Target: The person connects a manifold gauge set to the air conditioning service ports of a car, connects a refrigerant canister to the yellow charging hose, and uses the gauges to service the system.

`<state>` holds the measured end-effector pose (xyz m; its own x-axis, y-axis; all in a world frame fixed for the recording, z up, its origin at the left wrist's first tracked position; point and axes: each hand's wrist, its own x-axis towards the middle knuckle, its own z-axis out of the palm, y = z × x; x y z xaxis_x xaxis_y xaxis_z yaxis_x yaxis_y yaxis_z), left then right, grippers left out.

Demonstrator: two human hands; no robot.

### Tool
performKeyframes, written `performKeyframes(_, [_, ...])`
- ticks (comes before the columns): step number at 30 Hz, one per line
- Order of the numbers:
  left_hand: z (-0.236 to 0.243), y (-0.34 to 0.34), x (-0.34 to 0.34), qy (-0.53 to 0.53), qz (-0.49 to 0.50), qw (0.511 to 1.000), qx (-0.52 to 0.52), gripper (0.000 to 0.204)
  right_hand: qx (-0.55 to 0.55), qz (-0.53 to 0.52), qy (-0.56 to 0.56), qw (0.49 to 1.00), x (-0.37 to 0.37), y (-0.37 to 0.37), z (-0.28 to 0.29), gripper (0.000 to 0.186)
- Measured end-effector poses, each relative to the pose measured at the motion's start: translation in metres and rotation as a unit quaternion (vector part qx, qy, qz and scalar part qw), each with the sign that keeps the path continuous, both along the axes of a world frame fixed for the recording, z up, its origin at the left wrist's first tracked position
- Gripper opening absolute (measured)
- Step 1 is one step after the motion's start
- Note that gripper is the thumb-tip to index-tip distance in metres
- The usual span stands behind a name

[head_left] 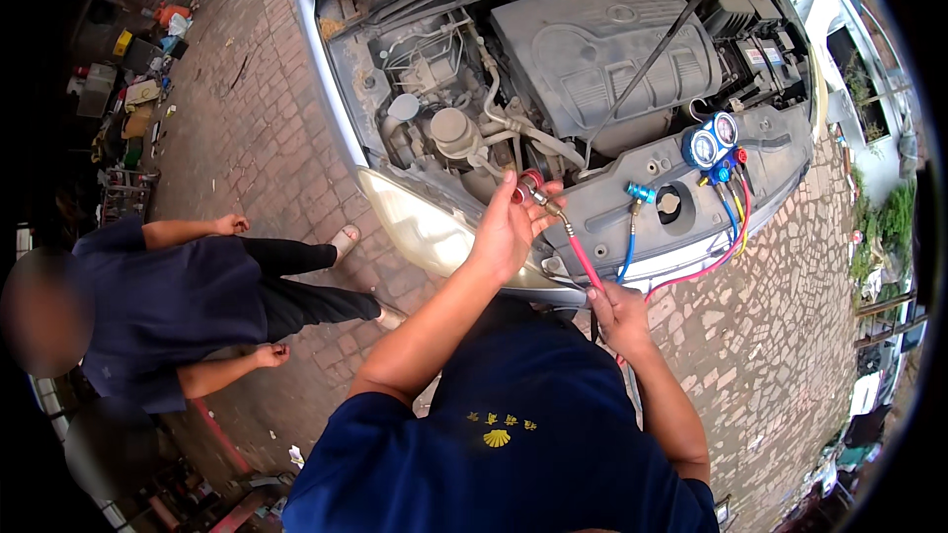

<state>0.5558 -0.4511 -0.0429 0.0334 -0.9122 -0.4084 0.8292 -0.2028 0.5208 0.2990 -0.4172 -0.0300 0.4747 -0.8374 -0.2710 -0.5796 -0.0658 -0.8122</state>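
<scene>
My left hand (506, 235) grips a red quick coupler (530, 184) with a metal fitting, held over the front edge of the engine bay. From that fitting a red hose (583, 262) runs down to my right hand (620, 316), whose fingers are closed around it. The hose goes on right to a manifold gauge set (713, 143) with two round dials, which stands on the black panel at the front of the car. A blue coupler (641, 193) on a blue hose lies on that panel, to the right of my hands.
The open engine bay holds a grey engine cover (612, 49), a round-capped reservoir (454, 130) and a battery (765, 57). A slanting prop rod (671, 35) crosses it. At left stands another person (178, 301), hands apart from the car. Clutter lines the paved ground's left edge.
</scene>
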Motion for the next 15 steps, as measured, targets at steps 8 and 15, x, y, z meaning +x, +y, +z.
performKeyframes(8, [-0.035,0.018,0.002,-0.288,-0.117,0.949,0.047,0.036,-0.128,0.038,0.045,0.990,-0.023,0.000,0.011,0.024])
performKeyframes(15, [-0.047,0.021,0.001,-0.527,-0.163,0.834,0.012,0.055,-0.115,0.059,0.049,0.990,-0.026,-0.014,0.024,0.023])
